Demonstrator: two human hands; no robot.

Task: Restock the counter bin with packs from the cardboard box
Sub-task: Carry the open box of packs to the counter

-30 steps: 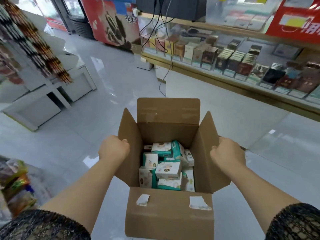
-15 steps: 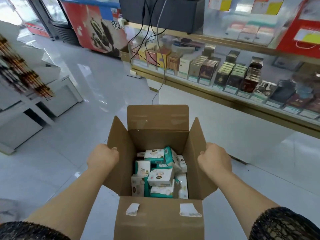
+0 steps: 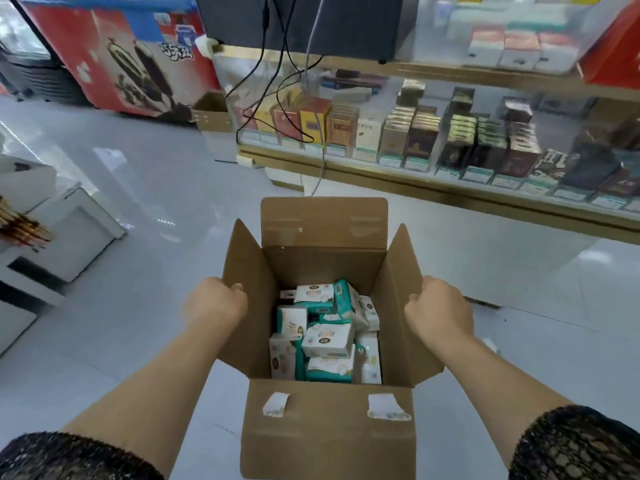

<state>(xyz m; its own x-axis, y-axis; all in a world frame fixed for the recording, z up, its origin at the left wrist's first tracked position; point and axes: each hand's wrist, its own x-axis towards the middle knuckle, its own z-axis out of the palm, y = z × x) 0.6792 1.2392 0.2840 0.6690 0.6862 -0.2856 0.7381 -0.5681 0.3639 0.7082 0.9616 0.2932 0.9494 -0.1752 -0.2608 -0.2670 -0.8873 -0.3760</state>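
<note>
Clamped at its flaps by the left grip (image 3: 214, 303) and right grip (image 3: 438, 313), the box (image 3: 325, 434) of packs (image 3: 327, 341) is brought nearer the surface (image 3: 450, 71), restocking not yet begun.

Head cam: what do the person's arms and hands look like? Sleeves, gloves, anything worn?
Nothing worn on the left hand or the right hand: no gloves, rings or watch in view. The forearms are uncovered. The left sleeve and right sleeve are black open-mesh knit with pale flecks, and end near the elbows.
</note>
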